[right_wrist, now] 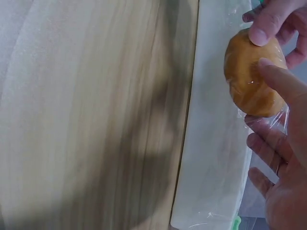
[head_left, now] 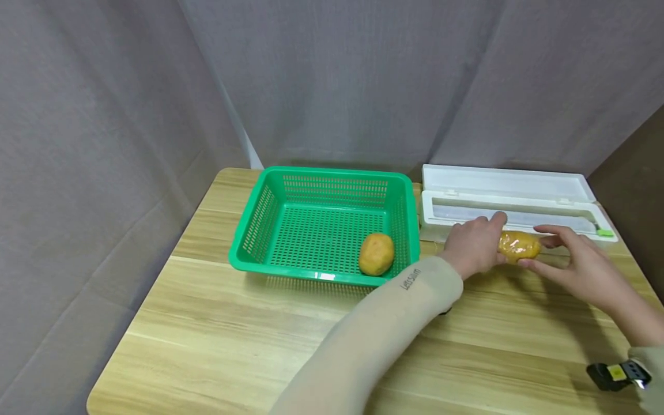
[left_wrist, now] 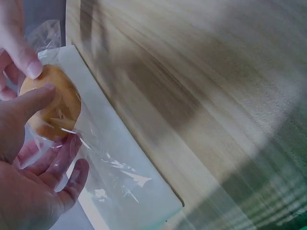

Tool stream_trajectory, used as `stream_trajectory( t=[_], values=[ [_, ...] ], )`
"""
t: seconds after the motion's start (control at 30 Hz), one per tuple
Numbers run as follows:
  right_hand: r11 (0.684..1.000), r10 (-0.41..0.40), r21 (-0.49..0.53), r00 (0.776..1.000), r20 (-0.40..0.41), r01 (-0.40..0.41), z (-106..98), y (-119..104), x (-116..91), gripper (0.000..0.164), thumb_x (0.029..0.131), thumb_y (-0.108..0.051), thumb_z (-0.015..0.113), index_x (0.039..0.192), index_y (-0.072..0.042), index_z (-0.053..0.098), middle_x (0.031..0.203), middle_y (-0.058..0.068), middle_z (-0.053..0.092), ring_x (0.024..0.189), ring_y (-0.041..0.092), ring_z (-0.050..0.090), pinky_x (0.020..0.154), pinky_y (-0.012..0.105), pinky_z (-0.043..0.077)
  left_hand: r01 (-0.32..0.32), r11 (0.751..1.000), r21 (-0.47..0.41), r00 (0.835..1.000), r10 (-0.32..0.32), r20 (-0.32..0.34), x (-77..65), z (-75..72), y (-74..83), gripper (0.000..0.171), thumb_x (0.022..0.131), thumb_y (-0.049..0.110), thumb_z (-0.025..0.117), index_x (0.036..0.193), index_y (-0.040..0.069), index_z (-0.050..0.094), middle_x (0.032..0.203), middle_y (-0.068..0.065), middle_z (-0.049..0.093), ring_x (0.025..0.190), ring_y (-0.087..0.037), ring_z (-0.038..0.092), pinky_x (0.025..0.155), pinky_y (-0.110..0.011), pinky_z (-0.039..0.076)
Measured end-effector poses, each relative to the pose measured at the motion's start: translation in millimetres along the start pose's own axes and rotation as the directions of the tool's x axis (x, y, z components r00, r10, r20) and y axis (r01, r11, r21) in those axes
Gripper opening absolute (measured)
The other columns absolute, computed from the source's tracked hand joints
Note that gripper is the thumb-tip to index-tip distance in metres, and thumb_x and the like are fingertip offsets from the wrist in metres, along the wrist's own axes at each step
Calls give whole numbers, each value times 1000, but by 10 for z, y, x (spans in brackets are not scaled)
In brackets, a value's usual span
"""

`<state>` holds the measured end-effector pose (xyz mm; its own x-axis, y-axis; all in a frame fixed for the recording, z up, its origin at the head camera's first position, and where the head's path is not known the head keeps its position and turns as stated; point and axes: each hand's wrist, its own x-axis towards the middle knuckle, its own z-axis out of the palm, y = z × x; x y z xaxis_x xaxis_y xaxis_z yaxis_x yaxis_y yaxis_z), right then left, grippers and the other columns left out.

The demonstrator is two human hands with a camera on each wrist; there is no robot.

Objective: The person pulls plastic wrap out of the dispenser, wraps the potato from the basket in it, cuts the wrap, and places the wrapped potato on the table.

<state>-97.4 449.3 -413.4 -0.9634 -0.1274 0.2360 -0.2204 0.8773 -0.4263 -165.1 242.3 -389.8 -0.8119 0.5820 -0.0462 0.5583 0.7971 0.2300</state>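
Note:
A yellow-brown potato, covered in shiny clear cling film, is held between both hands just in front of the cling film dispenser. My left hand grips its left end, the thumb lying over the potato in the left wrist view. From the other side my right hand pinches it, thumb on top and the other fingers spread below. Loose film trails around the potato near the fingers. The white dispenser stands with its lid raised, a film roll inside and a green slider at its right end.
A green plastic basket stands left of the dispenser. In its front right corner lies a bare potato. Everything is on a wooden table, with grey curtains behind it and on the left.

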Motion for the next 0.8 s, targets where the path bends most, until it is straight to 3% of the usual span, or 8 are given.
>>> stream_trajectory(
  t=[0.07, 0.13, 0.2, 0.43, 0.5, 0.63, 0.8],
  values=[
    [1000, 12, 9, 1000, -11, -11, 6, 10, -11, 75, 83, -19, 94, 142, 7, 54, 115, 41, 67, 104, -12, 51, 76, 73, 45, 6, 999, -35, 1000, -6, 8, 9, -23, -7, 59, 91, 58, 81, 136, 35, 53, 113, 16, 64, 100, 2, 62, 85, -21, 53],
    [1000, 8, 6, 1000, -20, -8, 17, 20, -11, 76, 82, -20, 95, 141, 6, 56, 115, 39, 68, 104, -18, 39, 76, 71, 45, 15, 998, -69, 1000, -13, 18, 24, -40, -15, 54, 91, 58, 81, 133, 34, 56, 110, 16, 65, 96, 2, 61, 83, -19, 52],
    [1000, 2, -3, 1000, -20, -2, 23, 18, -3, 74, 83, -20, 94, 142, 5, 56, 114, 37, 69, 102, -14, 43, 76, 68, 46, 22, 995, -101, 1000, -20, 22, 35, -60, -22, 51, 91, 57, 82, 131, 34, 61, 110, 17, 66, 93, 2, 60, 81, -18, 51],
    [996, -62, -64, 998, -23, 61, 0, 24, 56, 62, 83, -17, 94, 133, 3, 63, 105, 27, 74, 93, 6, 60, 69, 34, 46, 51, 993, -107, 998, -46, 45, 72, -120, -22, 52, 90, 58, 82, 134, 37, 64, 114, 20, 65, 94, 4, 57, 81, -16, 49],
    [996, -67, -67, 998, -14, 65, -15, 26, 73, 61, 83, -17, 94, 133, 3, 64, 103, 27, 75, 90, 12, 62, 68, 34, 47, 49, 995, -81, 998, -46, 43, 78, -130, -18, 52, 91, 59, 81, 135, 38, 65, 116, 20, 62, 94, 3, 55, 80, -18, 50],
    [999, -23, -39, 999, 28, 25, -54, 33, 102, 61, 86, -19, 92, 134, 3, 63, 105, 27, 74, 90, -10, 52, 65, 28, 47, 69, 998, 2, 997, -69, 36, 83, -143, 2, 50, 91, 65, 76, 136, 45, 65, 122, 19, 54, 101, 1, 51, 85, -22, 48],
    [1000, 21, 3, 994, 103, -21, -103, 24, 134, 60, 90, -20, 89, 137, 5, 60, 101, 24, 74, 85, -17, 48, 61, 25, 45, 80, 992, 101, 996, -82, 19, 62, -144, 48, 52, 92, 71, 71, 138, 49, 62, 132, 20, 49, 123, 0, 44, 97, -26, 41]
  ],
)
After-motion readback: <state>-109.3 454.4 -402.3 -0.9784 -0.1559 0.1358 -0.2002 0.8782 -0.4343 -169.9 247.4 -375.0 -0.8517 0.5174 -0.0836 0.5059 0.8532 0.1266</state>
